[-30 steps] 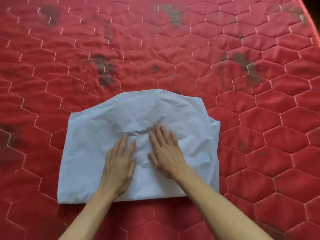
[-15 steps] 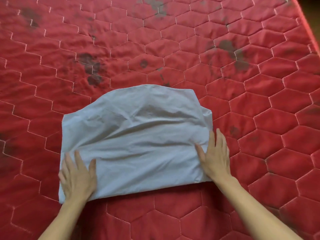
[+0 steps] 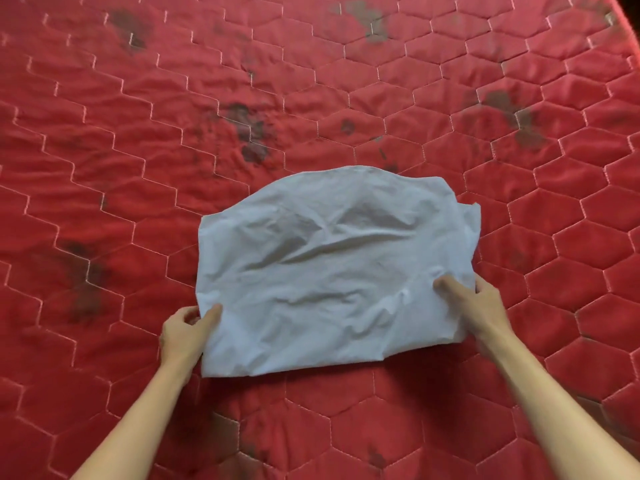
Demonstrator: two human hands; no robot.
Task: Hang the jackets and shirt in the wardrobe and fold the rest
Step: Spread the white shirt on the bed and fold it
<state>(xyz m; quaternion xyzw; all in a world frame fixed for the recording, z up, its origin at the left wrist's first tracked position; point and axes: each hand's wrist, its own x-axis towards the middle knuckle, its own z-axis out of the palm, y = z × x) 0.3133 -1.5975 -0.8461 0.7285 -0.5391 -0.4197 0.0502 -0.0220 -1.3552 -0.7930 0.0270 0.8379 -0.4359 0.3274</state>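
Observation:
A folded pale blue-white garment (image 3: 332, 271) lies in the middle of the red quilted mattress (image 3: 173, 133), wrinkled, with a rounded far edge. My left hand (image 3: 187, 329) pinches its near left edge, thumb on top and fingers curled under the cloth. My right hand (image 3: 474, 299) grips the near right edge the same way, thumb pressed on the fabric. The near edge of the garment looks slightly raised off the mattress between my hands.
The mattress has a hexagon stitch pattern and several dark stains (image 3: 251, 133) beyond the garment. Its right edge (image 3: 627, 32) runs along the top right corner, with darkness past it. No other clothes or hangers are in view.
My hands slid from the garment's middle out to its sides, then went from lying flat to pinching the near side edges. The garment has shifted right in view.

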